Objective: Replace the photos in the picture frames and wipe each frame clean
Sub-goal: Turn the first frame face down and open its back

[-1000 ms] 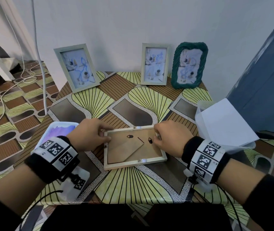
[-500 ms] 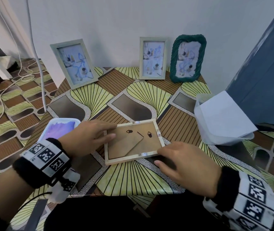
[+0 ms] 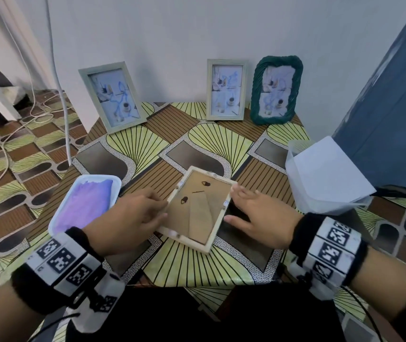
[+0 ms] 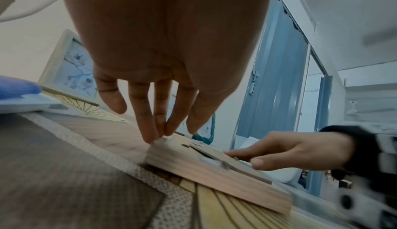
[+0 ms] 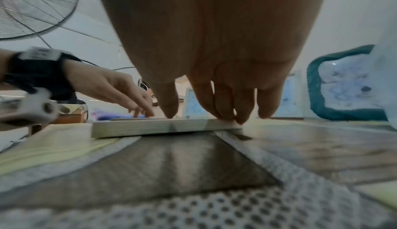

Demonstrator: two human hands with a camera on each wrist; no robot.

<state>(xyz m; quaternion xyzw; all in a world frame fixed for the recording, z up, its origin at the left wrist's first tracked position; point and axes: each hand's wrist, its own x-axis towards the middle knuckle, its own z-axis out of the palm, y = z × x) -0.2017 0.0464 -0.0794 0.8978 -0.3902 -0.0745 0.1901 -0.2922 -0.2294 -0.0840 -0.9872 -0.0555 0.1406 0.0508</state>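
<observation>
A light wooden picture frame (image 3: 198,208) lies face down on the patterned table (image 3: 197,265), its brown backing board and folded stand facing up, turned at a slant. My left hand (image 3: 147,211) touches its left edge with straight fingers; in the left wrist view the fingertips (image 4: 154,136) sit on the frame's corner (image 4: 214,178). My right hand (image 3: 243,206) lies flat beside the right edge, and the right wrist view shows its fingertips (image 5: 227,115) against the frame's side (image 5: 150,128). Neither hand grips the frame.
Three frames with photos stand at the back: a grey one (image 3: 113,97) on the left, a grey one (image 3: 226,90) in the middle, a green one (image 3: 277,90). A white tray with a purple cloth (image 3: 86,203) lies left. A translucent tub of white sheets (image 3: 325,176) stands right.
The face-down frame has been turned from lying sideways to nearly lengthwise. My right hand went from its top edge, round the near edge, to its right side. The left hand stayed at the left edge.
</observation>
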